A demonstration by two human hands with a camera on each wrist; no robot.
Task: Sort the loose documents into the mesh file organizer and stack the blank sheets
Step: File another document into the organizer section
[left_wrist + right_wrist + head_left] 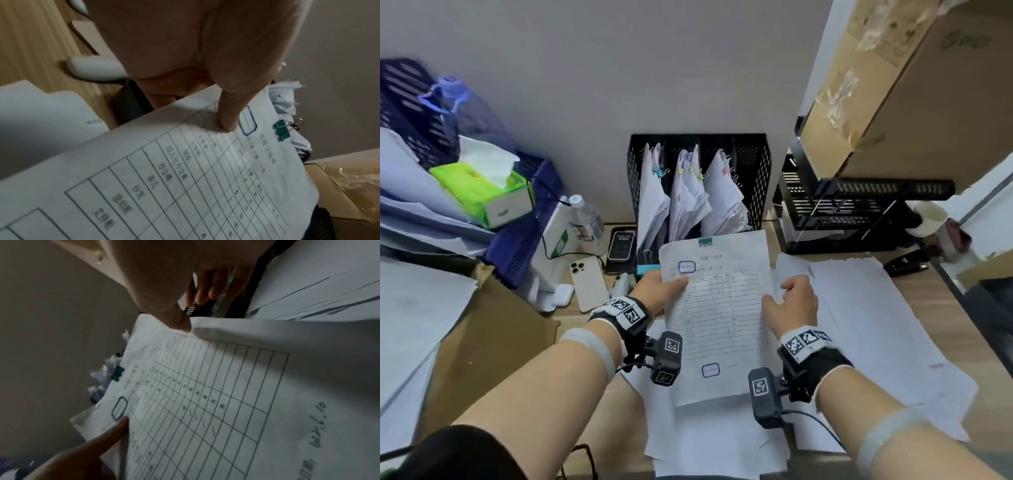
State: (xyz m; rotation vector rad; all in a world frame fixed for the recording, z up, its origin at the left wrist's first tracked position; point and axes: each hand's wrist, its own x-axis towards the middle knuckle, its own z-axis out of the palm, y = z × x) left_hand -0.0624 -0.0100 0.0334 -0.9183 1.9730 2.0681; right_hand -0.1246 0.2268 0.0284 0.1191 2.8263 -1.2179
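Note:
A printed form (719,315) with a ruled table and blue stamps is held up in front of the black mesh organizer (760,178). A green binder clip (705,242) sits on its top edge. My left hand (671,286) pinches the form's left edge, with the thumb (228,123) on top next to a stamp. My right hand (787,294) only touches the right edge with its thumb tip (180,322). Its fingers (205,288) curve loosely past the paper and hold nothing. Clipped paper bundles (688,195) fill the organizer's slots. Blank sheets (876,325) lie spread on the desk underneath.
Left of the organizer lie two phones (589,284), an earbud case (561,294), a water bottle (585,219) and a green tissue box (482,192) on a blue basket. A black tray rack (842,212), a cardboard box (911,102) and a stapler (907,263) stand at the right.

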